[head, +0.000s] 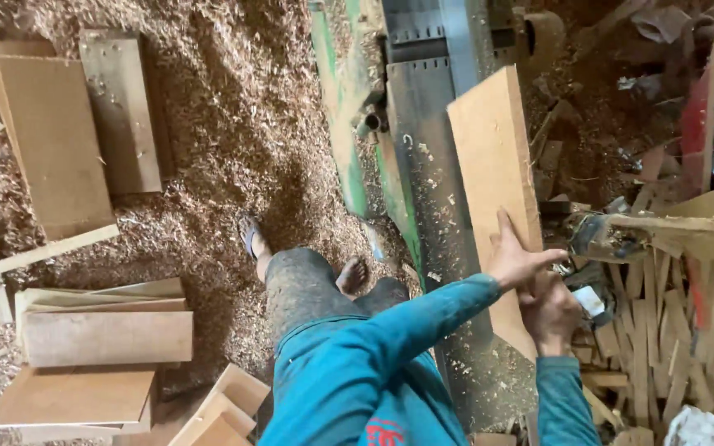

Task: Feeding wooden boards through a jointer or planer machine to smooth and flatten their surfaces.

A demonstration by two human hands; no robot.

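Observation:
A long pale wooden board (493, 157) lies lengthwise on the dark metal bed of a green-framed woodworking machine (431, 165). My left hand (516, 254) rests flat on the near part of the board, fingers spread. Just behind it, my right hand (550, 312) grips the board's near right edge. Both arms wear teal sleeves. Sawdust speckles the machine bed beside the board.
Wood shavings cover the floor (233, 140). Planks lie at the upper left (55, 132) and stacked boards at the lower left (101, 339). A heap of offcut strips (679, 330) fills the right side. My sandalled feet (251, 235) stand beside the machine.

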